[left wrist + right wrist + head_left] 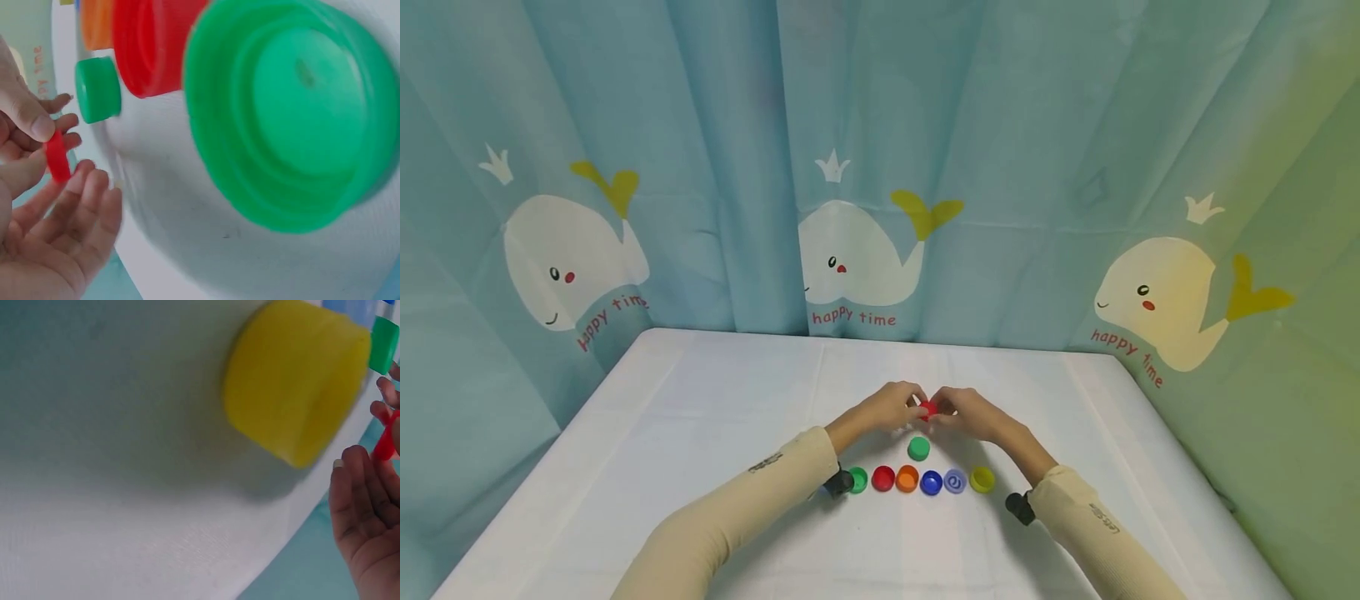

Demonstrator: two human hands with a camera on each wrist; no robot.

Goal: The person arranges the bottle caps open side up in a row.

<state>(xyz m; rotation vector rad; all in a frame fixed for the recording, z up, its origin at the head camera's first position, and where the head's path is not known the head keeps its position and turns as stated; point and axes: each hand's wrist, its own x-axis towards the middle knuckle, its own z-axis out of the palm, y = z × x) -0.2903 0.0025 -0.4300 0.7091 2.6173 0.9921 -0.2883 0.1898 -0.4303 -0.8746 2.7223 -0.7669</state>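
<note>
Above the far half of the table, my left hand and right hand meet at a small red bottle cap. Each hand pinches it between thumb and fingers, from opposite sides. In the left wrist view the red cap stands edge-on, with other fingers of the left hand spread beneath it. The right wrist view catches part of the cap at its right border. A green cap, its closed top facing up, lies on the table just nearer than the hands.
Nearer me runs a row of caps, open sides up: green, red, orange, dark blue, pale violet and yellow. A white cloth covers the table. Behind hangs a whale-print curtain.
</note>
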